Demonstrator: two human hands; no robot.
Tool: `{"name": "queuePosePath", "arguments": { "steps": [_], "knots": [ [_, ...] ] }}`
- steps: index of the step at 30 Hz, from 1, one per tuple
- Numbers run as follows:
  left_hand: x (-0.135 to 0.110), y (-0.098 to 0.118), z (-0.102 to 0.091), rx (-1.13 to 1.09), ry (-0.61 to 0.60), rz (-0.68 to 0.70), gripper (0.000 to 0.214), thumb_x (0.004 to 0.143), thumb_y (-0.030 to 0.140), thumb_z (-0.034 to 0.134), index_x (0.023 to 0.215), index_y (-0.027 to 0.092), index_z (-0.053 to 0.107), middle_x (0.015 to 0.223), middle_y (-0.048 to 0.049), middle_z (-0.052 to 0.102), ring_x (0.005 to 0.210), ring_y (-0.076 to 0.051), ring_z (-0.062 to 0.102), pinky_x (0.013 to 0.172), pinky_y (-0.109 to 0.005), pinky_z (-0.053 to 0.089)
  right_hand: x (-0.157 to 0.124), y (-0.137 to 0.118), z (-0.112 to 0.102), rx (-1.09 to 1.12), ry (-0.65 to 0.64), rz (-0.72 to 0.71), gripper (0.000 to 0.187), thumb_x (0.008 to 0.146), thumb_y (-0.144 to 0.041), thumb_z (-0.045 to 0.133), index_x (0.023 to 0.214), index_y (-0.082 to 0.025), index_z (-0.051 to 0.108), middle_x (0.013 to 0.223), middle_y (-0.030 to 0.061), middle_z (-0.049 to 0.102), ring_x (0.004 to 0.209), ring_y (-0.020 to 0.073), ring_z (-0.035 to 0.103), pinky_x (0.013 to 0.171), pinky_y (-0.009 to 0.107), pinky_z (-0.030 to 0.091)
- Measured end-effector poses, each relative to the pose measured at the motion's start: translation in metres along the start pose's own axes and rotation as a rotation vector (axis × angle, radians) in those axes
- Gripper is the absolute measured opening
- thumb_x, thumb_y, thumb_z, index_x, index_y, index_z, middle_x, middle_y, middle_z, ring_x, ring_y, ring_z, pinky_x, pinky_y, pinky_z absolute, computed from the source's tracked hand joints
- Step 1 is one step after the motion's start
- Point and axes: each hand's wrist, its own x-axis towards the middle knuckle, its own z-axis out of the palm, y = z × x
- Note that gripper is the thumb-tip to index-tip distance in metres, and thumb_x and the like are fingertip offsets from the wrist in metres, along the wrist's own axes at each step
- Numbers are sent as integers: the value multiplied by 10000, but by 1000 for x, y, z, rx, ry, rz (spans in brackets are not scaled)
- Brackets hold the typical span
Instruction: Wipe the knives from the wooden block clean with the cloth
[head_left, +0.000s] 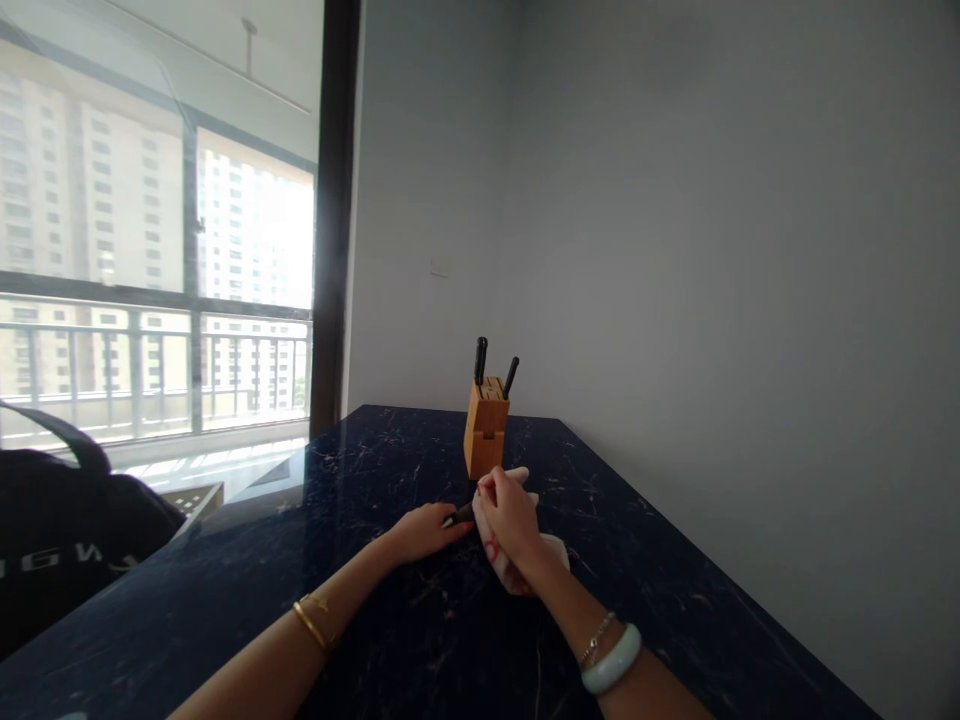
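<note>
Your left hand (424,532) lies low on the countertop, its fingers curled and closed around the dark handle of a kitchen knife (459,516) – the grip looks firm, though the fingertips are partly hidden from this angle. Your right hand (511,520) is clenched over a white cloth with a red pattern (499,545), bunched up just beside the left hand. The knife points into that cloth, so its blade is hidden and you can't see how much of it is covered. The two hands nearly touch, with the knife and cloth between them.

All of this sits on a dark blue marble countertop (420,640) with pale veins. Ahead of your hands, and just beyond the cloth, stands a wooden knife block (485,430), upright, with two black knife handles (480,360) rising from its top slots.

A gold bangle (309,625) circles your left wrist; a pale jade bangle (611,660) and a thin chain bracelet (596,640) circle your right. Off to the left, a black bag (60,530) rests near the counter's edge – beyond it, a window (150,220) looks out over a balcony railing to high-rise apartment blocks. A plain grey wall (712,250) runs along the right side.
</note>
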Motion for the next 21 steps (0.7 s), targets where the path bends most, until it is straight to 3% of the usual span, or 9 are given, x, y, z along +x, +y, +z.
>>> {"name": "queuePosePath", "arguments": {
  "steps": [6,13,17,21],
  "knots": [
    [-2,6,2,62,-43,84,257,709,452,529,775,234,648,754,-34,674,686,-219,599,595,-243,354,-5,-5,15,23,-146,-119,69,787,-207,482,762,-206,546,824,20,602,831,164,536,735,255,370],
    [3,-1,2,127,-18,36,250,699,421,526,797,203,601,744,-43,652,683,-214,601,563,-241,357,4,6,16,-173,-112,-73,99,783,-225,491,838,-189,565,902,67,598,925,210,507,849,320,327],
    [4,-4,1,148,-39,20,277,727,432,492,831,183,554,702,-30,634,598,-186,596,521,-232,365,1,4,17,-130,-141,-77,90,780,-207,491,828,-186,564,881,56,597,895,195,505,809,304,340],
    [2,0,-3,195,-58,61,247,773,393,442,879,192,539,813,-34,644,739,-192,609,615,-234,398,-3,-1,19,-56,-222,-175,78,769,-192,515,831,-195,561,881,27,598,887,171,492,777,276,343]
  ]
}}
